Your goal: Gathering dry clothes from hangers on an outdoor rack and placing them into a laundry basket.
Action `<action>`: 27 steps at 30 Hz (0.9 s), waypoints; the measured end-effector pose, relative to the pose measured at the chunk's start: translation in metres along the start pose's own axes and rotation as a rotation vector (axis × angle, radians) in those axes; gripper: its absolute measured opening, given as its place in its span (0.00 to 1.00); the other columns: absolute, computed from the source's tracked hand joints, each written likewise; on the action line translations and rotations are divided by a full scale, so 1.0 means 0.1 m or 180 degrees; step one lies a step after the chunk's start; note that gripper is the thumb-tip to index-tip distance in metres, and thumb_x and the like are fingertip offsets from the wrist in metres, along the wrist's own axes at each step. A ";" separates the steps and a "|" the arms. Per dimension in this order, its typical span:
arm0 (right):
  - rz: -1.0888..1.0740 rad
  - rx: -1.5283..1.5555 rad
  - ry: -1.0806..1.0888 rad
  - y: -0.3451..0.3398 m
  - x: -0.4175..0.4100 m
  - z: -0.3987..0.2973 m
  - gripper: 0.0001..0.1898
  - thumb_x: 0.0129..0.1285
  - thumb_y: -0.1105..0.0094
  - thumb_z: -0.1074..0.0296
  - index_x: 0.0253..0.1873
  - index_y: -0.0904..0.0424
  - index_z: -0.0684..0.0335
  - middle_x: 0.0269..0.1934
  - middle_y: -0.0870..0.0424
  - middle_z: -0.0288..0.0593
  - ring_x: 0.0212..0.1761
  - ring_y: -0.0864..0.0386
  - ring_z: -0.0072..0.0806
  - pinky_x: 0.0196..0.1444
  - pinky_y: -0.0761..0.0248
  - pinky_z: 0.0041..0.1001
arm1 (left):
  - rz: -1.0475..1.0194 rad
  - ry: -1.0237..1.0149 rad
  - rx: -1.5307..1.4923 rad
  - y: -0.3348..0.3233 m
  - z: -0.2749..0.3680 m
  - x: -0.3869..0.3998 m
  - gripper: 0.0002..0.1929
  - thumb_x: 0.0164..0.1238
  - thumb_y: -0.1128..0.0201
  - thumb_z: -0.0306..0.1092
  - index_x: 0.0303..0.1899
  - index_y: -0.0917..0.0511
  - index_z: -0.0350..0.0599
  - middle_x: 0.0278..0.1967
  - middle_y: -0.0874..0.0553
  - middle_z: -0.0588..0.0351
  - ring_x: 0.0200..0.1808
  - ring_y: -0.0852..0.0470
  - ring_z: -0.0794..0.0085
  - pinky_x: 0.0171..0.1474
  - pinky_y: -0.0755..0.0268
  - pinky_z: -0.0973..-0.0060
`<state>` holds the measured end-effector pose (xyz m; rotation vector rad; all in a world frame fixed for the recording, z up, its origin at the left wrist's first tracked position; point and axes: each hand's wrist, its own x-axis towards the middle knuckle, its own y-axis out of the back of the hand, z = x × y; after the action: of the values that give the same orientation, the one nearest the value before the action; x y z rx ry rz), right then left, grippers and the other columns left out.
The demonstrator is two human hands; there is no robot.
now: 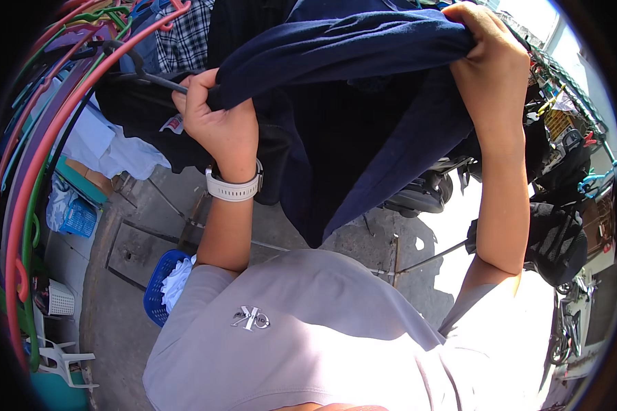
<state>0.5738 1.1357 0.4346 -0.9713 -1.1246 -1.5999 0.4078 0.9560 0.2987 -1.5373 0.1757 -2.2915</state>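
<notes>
Stretched between my two hands is a dark navy cloth garment (349, 49), its folded edge pulled wide and the dark inside facing me. My left hand (223, 126), with a white-strapped watch on its wrist, pinches the garment's left end. Against those same fingers lies the neck of a dark grey clothes hanger (157, 79); the rest of the hanger is hidden by hand and cloth. At the upper right, my right hand (493, 77) grips the other end of the garment. A black garment (139, 115) with a small label hangs just behind my left hand.
Several coloured plastic hangers, one pink (56, 128), crowd the left side. A plaid shirt (185, 38) hangs at the back. On the concrete floor stands a blue basket (154, 293) holding white laundry. Metal rack bars (432, 259) run low ahead. A white plastic chair (64, 359) is lower left.
</notes>
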 end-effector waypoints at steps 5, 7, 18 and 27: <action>-0.0094 -0.0173 -0.0070 0.02 0.09 -0.19 0.06 0.48 0.38 0.79 0.33 0.21 0.67 0.30 0.19 0.51 0.34 0.19 0.45 0.37 0.27 0.34 | 0.0063 0.0047 0.0023 0.00 -0.02 0.03 0.12 0.46 0.27 0.25 0.32 0.21 0.39 0.32 0.24 0.55 0.41 0.27 0.65 0.49 0.34 0.73; -0.0105 -0.0196 -0.0049 0.01 0.08 -0.14 0.06 0.47 0.39 0.80 0.33 0.21 0.66 0.30 0.19 0.51 0.35 0.20 0.46 0.38 0.27 0.34 | 0.0058 0.0009 0.0057 -0.01 -0.01 0.04 0.12 0.46 0.26 0.25 0.32 0.21 0.40 0.32 0.24 0.55 0.41 0.27 0.65 0.49 0.34 0.73; -0.0337 -0.0244 0.0365 0.05 0.16 0.02 0.12 0.42 0.47 0.86 0.34 0.23 0.66 0.31 0.20 0.51 0.39 0.21 0.48 0.42 0.28 0.37 | 0.0059 -0.0021 0.0184 -0.01 0.03 0.04 0.14 0.45 0.24 0.27 0.34 0.20 0.41 0.35 0.24 0.53 0.42 0.25 0.64 0.47 0.33 0.73; -0.0607 -0.0107 -0.0170 0.10 -0.16 0.14 0.17 0.46 0.41 0.81 0.44 0.21 0.63 0.40 0.18 0.44 0.40 0.18 0.36 0.43 0.26 0.26 | -0.0494 -0.0064 0.0225 0.18 0.22 -0.08 0.22 0.42 0.21 0.31 0.41 0.21 0.42 0.38 0.24 0.53 0.45 0.27 0.62 0.51 0.34 0.70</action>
<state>0.5888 1.1520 0.4254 -0.9568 -1.2621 -1.7586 0.4355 0.9447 0.2947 -1.5877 -0.0310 -2.3711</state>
